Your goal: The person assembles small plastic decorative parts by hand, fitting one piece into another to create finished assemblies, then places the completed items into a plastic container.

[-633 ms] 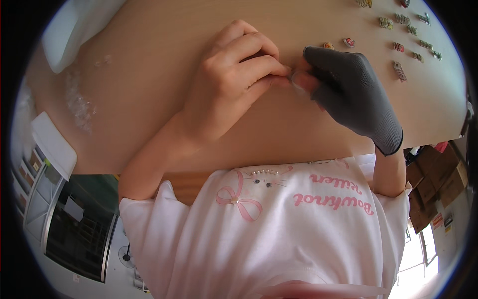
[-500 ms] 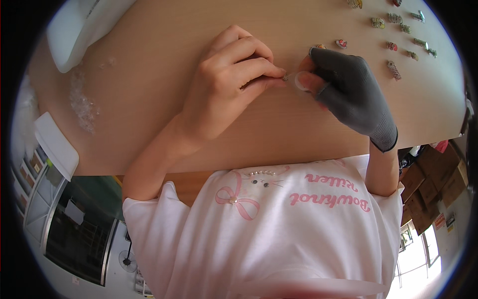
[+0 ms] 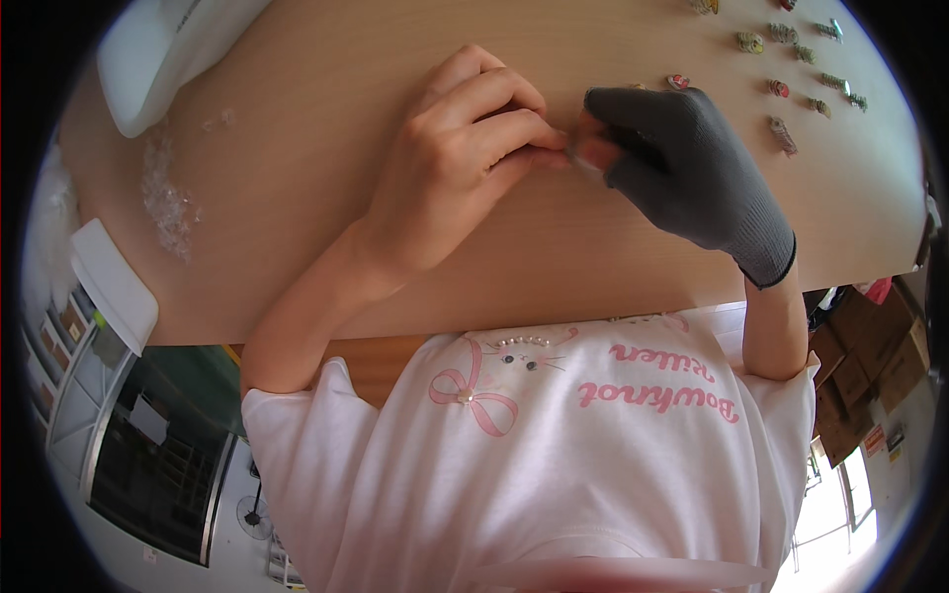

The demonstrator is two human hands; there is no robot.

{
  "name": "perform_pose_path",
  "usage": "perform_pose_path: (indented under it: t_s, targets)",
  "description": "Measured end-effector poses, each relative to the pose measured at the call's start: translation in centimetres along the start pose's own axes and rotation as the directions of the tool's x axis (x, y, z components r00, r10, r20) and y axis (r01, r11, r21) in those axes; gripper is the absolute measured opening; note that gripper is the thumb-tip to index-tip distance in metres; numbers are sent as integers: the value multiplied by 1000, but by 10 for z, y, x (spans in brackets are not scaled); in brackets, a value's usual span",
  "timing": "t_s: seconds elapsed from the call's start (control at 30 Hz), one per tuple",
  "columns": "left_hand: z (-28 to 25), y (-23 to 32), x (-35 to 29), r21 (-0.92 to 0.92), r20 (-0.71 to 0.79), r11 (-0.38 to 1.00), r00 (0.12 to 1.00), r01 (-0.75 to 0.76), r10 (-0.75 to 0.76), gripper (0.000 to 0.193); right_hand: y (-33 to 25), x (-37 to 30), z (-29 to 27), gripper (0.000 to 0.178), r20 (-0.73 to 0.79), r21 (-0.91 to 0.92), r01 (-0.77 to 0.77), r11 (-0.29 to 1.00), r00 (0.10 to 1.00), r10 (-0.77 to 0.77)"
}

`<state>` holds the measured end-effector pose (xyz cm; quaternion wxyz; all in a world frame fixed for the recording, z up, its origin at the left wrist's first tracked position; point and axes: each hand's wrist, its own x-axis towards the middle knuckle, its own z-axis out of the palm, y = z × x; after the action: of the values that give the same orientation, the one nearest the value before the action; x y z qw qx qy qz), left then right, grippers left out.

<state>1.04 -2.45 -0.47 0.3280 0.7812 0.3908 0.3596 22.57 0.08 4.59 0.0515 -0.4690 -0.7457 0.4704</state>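
Note:
My bare left hand (image 3: 474, 148) is closed over the table, thumb and index finger pinched together. Whatever sits between those fingertips is too small to make out. My right hand (image 3: 682, 163) wears a grey glove that leaves the fingertips bare. Its thumb and fingers are drawn together, slightly smeared, and meet the left fingertips; what they hold is hidden. Just beyond the right glove lies a small red-and-silver piece (image 3: 678, 82). A yellowish piece (image 3: 638, 87) beside it is mostly covered by the glove.
Several small wire coils, one of them a longer coil (image 3: 782, 135), are scattered at the far right of the wooden table (image 3: 326, 119). A pile of clear plastic bits (image 3: 166, 203) lies at the left. A white plastic container (image 3: 148, 74) stands at the far left.
My right hand has moved left so its fingertips reach those of my left hand. The pale round thing seen at the right thumb is no longer distinct. My left hand stays nearly in place.

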Motion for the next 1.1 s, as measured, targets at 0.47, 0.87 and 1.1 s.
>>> perform_pose_path:
  t_s: [0.47,0.87,1.1]
  targets:
    - [-1,-3,-1,14,13,999,999,-42,41,21,13,-8,2,10,-41,-46,150,988,988,-152]
    - [-1,-6,0,45,13,995,996,-94,94,22,26,-22,0,11,-71,152,133,979,990,-124]
    - [0,-2,-1,111,30,988,994,-103,100,21,35,-69,25,10,-316,387,48,921,945,83]
